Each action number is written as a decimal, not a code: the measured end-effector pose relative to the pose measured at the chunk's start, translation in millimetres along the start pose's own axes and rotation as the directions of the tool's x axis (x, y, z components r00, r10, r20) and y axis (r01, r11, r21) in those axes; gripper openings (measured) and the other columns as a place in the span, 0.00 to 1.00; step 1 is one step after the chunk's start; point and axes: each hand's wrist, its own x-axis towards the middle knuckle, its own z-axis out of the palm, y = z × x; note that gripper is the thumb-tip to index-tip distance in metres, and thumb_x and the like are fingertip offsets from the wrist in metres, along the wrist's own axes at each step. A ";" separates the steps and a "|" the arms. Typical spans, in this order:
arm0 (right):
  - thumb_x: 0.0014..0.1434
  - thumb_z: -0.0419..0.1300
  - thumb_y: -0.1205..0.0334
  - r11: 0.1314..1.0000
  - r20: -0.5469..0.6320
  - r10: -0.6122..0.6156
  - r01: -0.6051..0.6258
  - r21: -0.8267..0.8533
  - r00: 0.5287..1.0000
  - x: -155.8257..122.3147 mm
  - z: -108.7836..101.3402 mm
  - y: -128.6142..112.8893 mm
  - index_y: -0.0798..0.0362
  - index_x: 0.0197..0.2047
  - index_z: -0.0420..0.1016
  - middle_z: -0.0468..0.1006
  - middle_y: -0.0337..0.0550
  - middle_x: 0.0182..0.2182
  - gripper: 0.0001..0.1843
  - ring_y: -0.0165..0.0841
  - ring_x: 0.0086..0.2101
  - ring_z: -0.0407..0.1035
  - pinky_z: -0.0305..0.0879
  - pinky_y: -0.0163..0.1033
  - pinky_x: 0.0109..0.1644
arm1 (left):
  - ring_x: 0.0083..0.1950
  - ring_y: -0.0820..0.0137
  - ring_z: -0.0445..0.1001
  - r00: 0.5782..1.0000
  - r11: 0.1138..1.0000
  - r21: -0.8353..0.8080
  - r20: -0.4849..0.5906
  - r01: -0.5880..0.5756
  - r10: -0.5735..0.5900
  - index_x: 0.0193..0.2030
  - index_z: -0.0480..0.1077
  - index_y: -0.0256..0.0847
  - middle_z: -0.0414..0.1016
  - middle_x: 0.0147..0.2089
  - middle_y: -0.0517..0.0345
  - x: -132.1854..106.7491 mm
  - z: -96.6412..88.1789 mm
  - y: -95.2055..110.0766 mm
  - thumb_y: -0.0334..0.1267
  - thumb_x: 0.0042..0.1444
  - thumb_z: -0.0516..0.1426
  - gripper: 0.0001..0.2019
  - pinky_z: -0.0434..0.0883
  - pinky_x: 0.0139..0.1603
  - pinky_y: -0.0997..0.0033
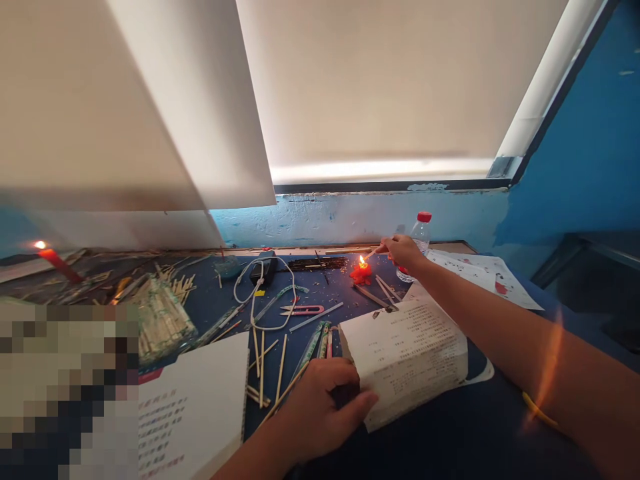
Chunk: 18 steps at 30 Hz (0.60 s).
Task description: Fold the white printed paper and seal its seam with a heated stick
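The right hand (404, 252) is pinching a thin stick (373, 253) between closed fingertips, and its tip is pointing at the flame (362, 261) of the squat red candle (360, 274), which is sitting at the far side, right of centre. Down near the middle, the left hand (325, 407) is spreading its thumb away from curved fingers beside the thick printed book (407, 340); whether it is touching the pages, I can't tell.

Here's the danger: flame and paper are sharing tight quarters! A burning stick slipping from that pinch could be scorching the book or the loose sheets (480, 273) on the right. A knock could be tipping the candle, too, and heat could be warping the plastic bottle (421, 230) behind the wrist.

And what textures! The wax is slumping into a lumpy, glossy red mound, the book's pages are bulging into a rounded block, smooth pale sticks (262, 370) are lying crisscross to the left, and the white cable (273, 327) is looping past the pink-handled snips (307, 311).
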 end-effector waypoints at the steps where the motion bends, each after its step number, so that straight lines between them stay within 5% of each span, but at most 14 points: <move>1: 0.71 0.62 0.56 0.999 0.002 0.032 -0.032 0.041 0.999 0.5 -1.4 1.4 0.52 0.59 0.74 0.77 0.50 0.56 0.17 0.40 0.48 0.76 0.76 0.51 0.50 | 0.27 0.76 0.60 1.000 1.000 -0.014 0.002 0.007 -0.007 0.28 0.74 0.36 0.64 0.26 0.64 -0.1 -0.3 -0.8 0.39 0.62 0.61 0.13 0.56 0.26 0.73; 7: 0.71 0.62 0.56 0.965 0.041 0.095 -0.102 0.243 0.995 -12.5 -6.3 -1.0 0.52 0.58 0.75 0.78 0.49 0.54 0.15 0.39 0.46 0.77 0.77 0.49 0.49 | 0.26 0.75 0.62 0.991 0.987 -0.113 0.072 0.116 -0.108 0.33 0.80 0.36 0.71 0.26 0.61 -0.2 -1.8 -4.1 0.44 0.63 0.61 0.14 0.59 0.26 0.74; 10: 0.72 0.60 0.56 0.941 0.064 0.070 -0.087 0.327 0.996 -30.5 -7.1 -8.4 0.54 0.51 0.76 0.80 0.47 0.47 0.11 0.32 0.35 0.75 0.75 0.39 0.37 | 0.28 0.71 0.70 0.987 0.976 -0.160 0.076 0.150 -0.139 0.40 0.84 0.37 0.80 0.30 0.55 0.5 -1.7 -5.4 0.45 0.62 0.63 0.13 0.65 0.28 0.73; 13: 0.68 0.61 0.60 0.915 0.108 0.024 -0.065 0.397 0.994 -57.8 -13.4 -17.2 0.54 0.39 0.75 0.83 0.50 0.42 0.07 0.25 0.22 0.62 0.60 0.33 0.21 | 0.31 0.68 0.76 0.985 0.961 -0.221 0.078 0.169 -0.155 0.45 0.84 0.39 0.85 0.36 0.52 1.7 -1.9 -5.4 0.45 0.61 0.64 0.13 0.71 0.31 0.71; 18: 0.59 0.69 0.55 0.885 0.175 -0.047 -0.040 0.465 0.983 -123.6 -40.1 -20.4 0.51 0.36 0.74 0.84 0.47 0.38 0.11 0.25 0.21 0.58 0.53 0.35 0.20 | 0.36 0.64 0.81 0.980 0.944 -0.267 0.101 0.194 -0.173 0.45 0.84 0.39 0.86 0.38 0.51 3.2 -3.2 -1.8 0.44 0.61 0.64 0.12 0.76 0.36 0.69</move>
